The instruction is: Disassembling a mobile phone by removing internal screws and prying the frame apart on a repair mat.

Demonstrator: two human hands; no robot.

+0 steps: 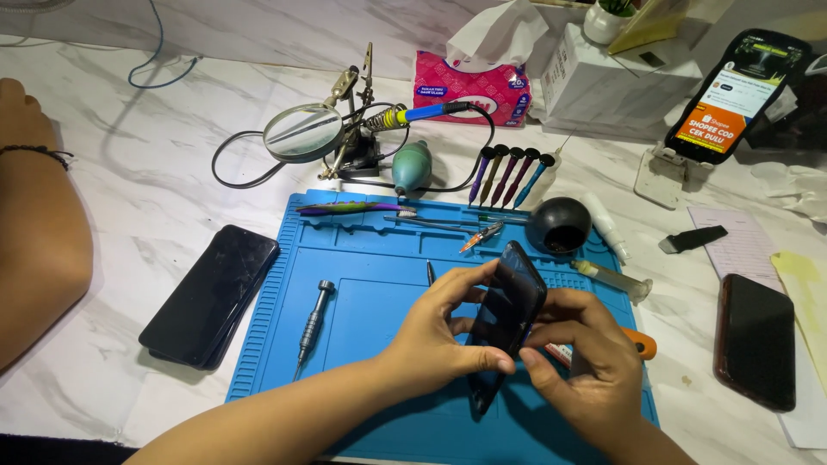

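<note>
Right over the middle of the blue work mat [362,405], a dark smartphone [508,314] is held up off the surface, standing on edge and tilted, its long axis running from low and near the person to high and away. Both hands close on it from opposite sides: the left hand [435,331] grips the near-left edge, thumb along the lower part and fingers curled over the upper edge, while the right hand [586,366] wraps the far-right side from below, fingers pressed against the back. Neither hand is nearer; both touch it. A metal screwdriver [312,323] lies on the mat to the left, well apart, and a second dark phone [209,295] rests just beside the mat's left edge.
</note>
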